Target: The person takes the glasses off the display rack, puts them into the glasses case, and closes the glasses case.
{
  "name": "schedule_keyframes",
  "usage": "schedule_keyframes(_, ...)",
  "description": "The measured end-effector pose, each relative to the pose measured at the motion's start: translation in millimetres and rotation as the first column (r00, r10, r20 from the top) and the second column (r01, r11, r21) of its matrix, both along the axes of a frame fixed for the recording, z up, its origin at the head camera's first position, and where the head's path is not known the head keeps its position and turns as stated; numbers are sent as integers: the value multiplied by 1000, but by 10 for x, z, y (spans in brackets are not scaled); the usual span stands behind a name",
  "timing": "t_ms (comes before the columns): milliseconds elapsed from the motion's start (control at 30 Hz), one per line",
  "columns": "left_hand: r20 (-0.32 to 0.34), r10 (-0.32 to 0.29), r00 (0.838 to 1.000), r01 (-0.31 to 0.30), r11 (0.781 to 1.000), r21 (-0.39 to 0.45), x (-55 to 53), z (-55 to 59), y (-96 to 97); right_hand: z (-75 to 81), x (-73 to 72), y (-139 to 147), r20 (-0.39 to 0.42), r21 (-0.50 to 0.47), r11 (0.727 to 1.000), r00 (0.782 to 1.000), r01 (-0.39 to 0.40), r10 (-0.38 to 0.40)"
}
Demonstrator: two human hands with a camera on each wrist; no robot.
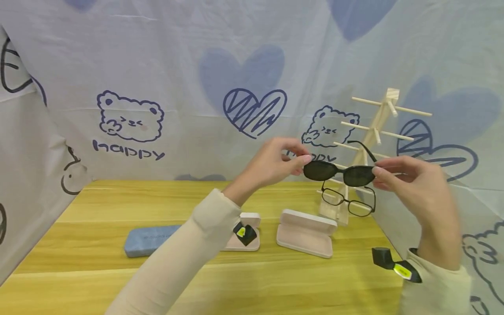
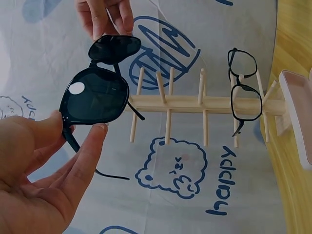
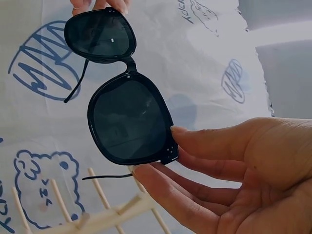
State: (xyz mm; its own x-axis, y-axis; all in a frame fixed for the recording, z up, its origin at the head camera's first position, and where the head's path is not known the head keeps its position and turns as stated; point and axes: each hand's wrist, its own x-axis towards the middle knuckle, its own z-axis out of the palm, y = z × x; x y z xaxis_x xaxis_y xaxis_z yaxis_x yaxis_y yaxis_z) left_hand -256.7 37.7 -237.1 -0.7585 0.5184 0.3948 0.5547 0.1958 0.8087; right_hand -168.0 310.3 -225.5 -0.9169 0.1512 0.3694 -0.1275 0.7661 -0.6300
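Note:
Dark-lensed black sunglasses (image 1: 322,170) are held up in the air between both hands, temples unfolded and pointing away toward the rack. My left hand (image 1: 275,162) pinches one outer corner of the frame between thumb and fingers. At the opposite corner my right hand (image 1: 417,183) grips the rim and hinge, as the right wrist view shows with the sunglasses (image 3: 129,119) close up. Just behind stands a wooden peg rack (image 1: 372,131). Black-rimmed clear eyeglasses (image 1: 360,208) hang on its lower pegs, and the left wrist view shows these eyeglasses (image 2: 246,102) too.
On the wooden table (image 1: 220,284) an open pale pink glasses case (image 1: 305,239) stands before the rack. Another open case (image 1: 252,243) is partly hidden behind the left forearm. A blue case (image 1: 145,240) lies shut at the left. Printed cloth (image 1: 177,52) hangs behind.

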Motion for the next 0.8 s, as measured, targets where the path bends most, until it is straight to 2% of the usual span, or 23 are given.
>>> schedule_keyframes(167, 31, 7, 999, -7, 1000, 8, 13, -57, -108, -57, -69, -63, 25, -28, 998, 998, -64, 64)
schedule_keyframes(333, 88, 11, 996, -13, 1000, 15, 28, -147, -225, -127, -168, -125, 90, -3, 993, 989, -120, 119)
schedule_keyframes(567, 142, 94, 985, -92, 996, -19, 49, -310, -404, -311, -294, -321, 179, 3, 985, 969, -172, 169)
schedule_keyframes(800, 201, 153, 968, -148, 988, -40, 68, -511, -585, -530, -418, -497, 139, -73, 964, 955, -255, 263)
